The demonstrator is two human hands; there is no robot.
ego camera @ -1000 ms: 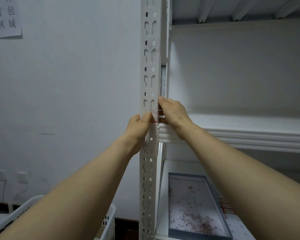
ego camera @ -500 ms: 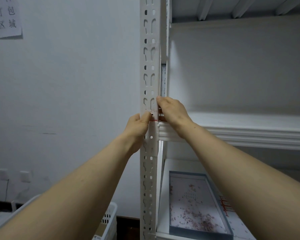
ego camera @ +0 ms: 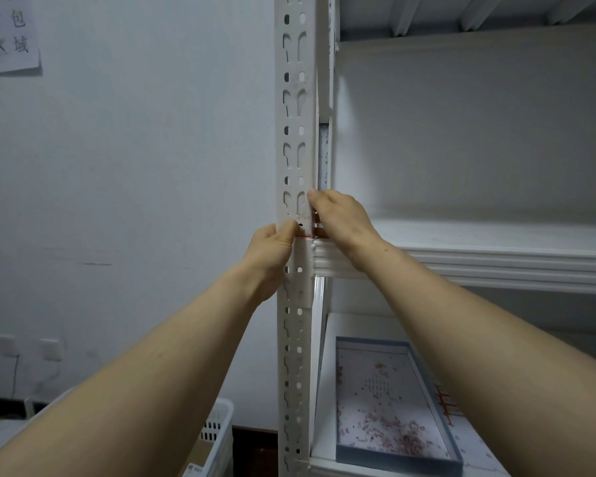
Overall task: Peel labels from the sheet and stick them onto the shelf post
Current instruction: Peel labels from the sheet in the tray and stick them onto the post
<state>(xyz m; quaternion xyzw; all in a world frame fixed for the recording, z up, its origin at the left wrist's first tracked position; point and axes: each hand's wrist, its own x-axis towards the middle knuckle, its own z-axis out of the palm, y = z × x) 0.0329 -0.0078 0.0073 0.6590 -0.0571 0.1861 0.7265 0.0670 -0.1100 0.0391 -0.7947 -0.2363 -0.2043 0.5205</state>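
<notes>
label (ego camera: 307, 232) | sits on the post (ego camera: 295, 108) front, level with the shelf (ego camera: 496, 259) edge | step: pressing it down | left hand (ego camera: 272, 249) clasps post, thumb on label | right hand (ego camera: 341, 218) fingers curled round post edge, just beside label | next, i judge: rub corners flat, then let go

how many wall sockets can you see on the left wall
2. The left socket and the right socket sit side by side low on the wall. Others could be hidden behind the left forearm.
</notes>
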